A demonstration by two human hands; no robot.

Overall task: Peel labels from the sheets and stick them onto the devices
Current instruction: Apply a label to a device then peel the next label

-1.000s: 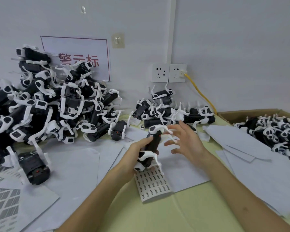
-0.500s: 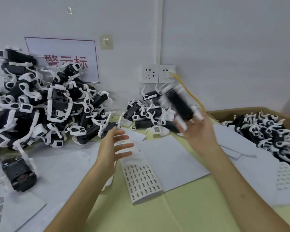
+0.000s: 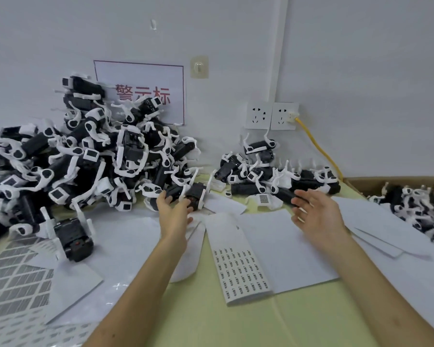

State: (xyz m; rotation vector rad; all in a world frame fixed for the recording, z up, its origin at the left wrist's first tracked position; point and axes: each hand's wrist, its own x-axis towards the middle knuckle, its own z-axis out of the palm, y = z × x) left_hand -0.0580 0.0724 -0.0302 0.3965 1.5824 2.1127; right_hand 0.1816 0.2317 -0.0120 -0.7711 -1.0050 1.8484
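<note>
Left hand [image 3: 173, 214] is at a device [image 3: 194, 194] on the near edge of the big pile [image 3: 85, 159], fingers touching it; can't tell if they grip it. Right hand [image 3: 318, 214] hovers with fingers spread wide and empty, just in front of the small pile [image 3: 273, 176]. Label sheet [image 3: 238, 269] lies flat on the worktop [image 3: 211, 321] between my forearms.

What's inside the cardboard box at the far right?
A heap of black-and-white devices fills the cardboard box. Its floor and anything under the top layer are covered.
</note>
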